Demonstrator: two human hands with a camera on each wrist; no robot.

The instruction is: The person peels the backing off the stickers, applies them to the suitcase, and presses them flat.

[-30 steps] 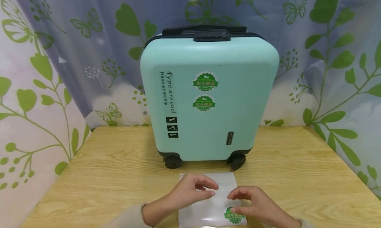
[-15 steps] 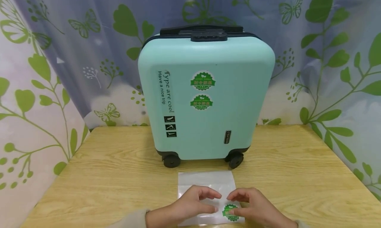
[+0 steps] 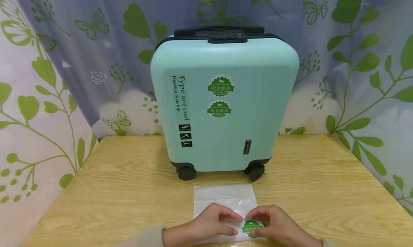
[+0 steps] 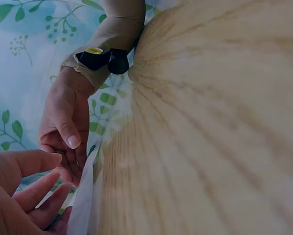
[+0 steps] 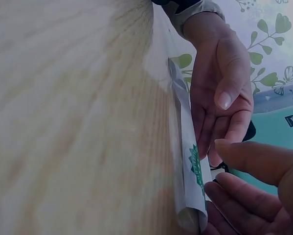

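A white glossy sheet (image 3: 222,194) lies on the table in front of the suitcase, bearing one round green scalloped sticker (image 3: 251,225) near its right front corner. My right hand (image 3: 275,223) is at that corner, its thumb overlapping the sticker in the head view and its fingers arched beyond. From the left, my left hand (image 3: 214,222) reaches over the sheet, thumb and bent fingers apart, fingertips close to the sticker's left side. The right wrist view shows the sheet's edge (image 5: 185,127) raised and curved, with a gap between thumb and fingers on each hand.
The mint-green suitcase (image 3: 258,96) stands upright on black wheels (image 3: 186,173), with two matching green stickers (image 3: 221,85) on its front. Under everything is a wood-grain table (image 3: 113,189). A leaf-printed curtain (image 3: 106,53) hangs behind and at both sides.
My left hand has moved right and slightly nearer me, and its fingertips are now closer to the sticker and the right hand. The right hand stays at the sheet's corner.
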